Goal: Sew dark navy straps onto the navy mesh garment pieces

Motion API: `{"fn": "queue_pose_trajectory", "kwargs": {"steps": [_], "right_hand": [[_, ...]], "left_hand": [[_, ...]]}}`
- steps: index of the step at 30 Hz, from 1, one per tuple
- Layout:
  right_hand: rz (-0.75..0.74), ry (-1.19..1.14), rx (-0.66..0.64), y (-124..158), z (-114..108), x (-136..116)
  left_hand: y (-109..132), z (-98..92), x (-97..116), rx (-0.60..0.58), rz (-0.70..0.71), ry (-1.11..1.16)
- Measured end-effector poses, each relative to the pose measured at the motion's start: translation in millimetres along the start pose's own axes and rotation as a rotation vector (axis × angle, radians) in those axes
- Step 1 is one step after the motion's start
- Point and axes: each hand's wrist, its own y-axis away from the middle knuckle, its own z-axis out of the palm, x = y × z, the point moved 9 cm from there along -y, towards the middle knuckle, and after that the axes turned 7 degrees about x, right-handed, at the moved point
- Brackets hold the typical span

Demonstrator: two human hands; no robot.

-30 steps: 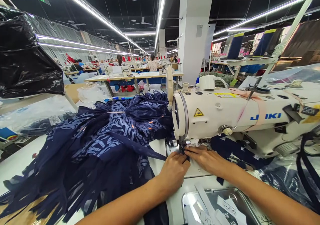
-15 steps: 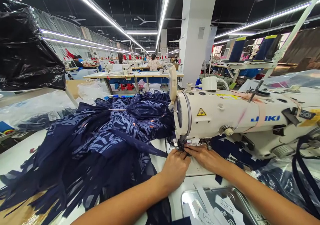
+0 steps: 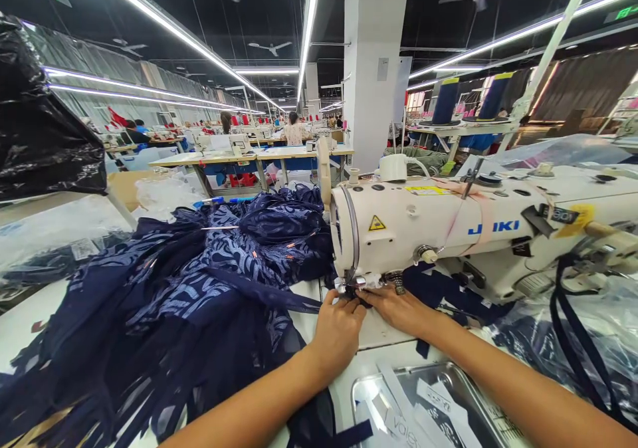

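Observation:
My left hand (image 3: 337, 327) is closed on a navy fabric strip (image 3: 286, 298) just in front of the needle area of a white sewing machine (image 3: 393, 225). From that hand the strip runs left into a heap of navy patterned garments (image 3: 214, 262). On the right of the presser foot (image 3: 351, 283), my right hand (image 3: 399, 310) has its fingertips pressed down on dark fabric at the same spot. The fingertips of both hands are close together, and the stretch of cloth under them is mostly hidden.
A metal tray (image 3: 356, 395) with paper labels (image 3: 438, 401) sits at the table's front. Navy fabric pieces (image 3: 448, 295) lie behind my right arm, and a clear plastic bag (image 3: 528, 328) is further right. Black plastic (image 3: 50, 115) covers something at upper left.
The camera view has turned slightly right, so everything sits further left. Both hands stay at the presser foot, with little visible change in their grip. A navy strip end shows more beside the tray.

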Motion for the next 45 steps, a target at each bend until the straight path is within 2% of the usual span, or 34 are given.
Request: {"fn": "queue_pose_trajectory", "kwargs": {"steps": [8, 13, 18, 21, 26, 35, 41, 45], "right_hand": [[-0.001, -0.092, 0.087, -3, -16, 2], [0.036, -0.139, 0.022, 2, -16, -5], [0.041, -0.127, 0.018, 2, -13, -19], [0.058, -0.108, 0.036, 1, -12, -20], [0.085, -0.197, 0.021, 2, -7, -12], [0.112, -0.408, 0.017, 3, 4, 0], [0.043, -0.541, 0.147, 2, -9, 4], [-0.040, -0.470, 0.161, 3, -16, -3]], "left_hand": [[5, -14.0, -6, -0.108, -0.092, -0.047], [9, -13.8, -30, -0.236, -0.097, -0.150], [9, -15.1, -50, -0.194, -0.121, -0.080], [7, -15.8, -43, -0.132, -0.092, -0.006], [4, -11.9, -24, -0.066, 0.019, -0.009], [5, -9.7, -17, 0.032, 0.064, -0.033], [3, -6.1, -11, 0.042, 0.116, -0.047], [3, -6.3, -11, -0.008, 0.143, -0.025]]}}
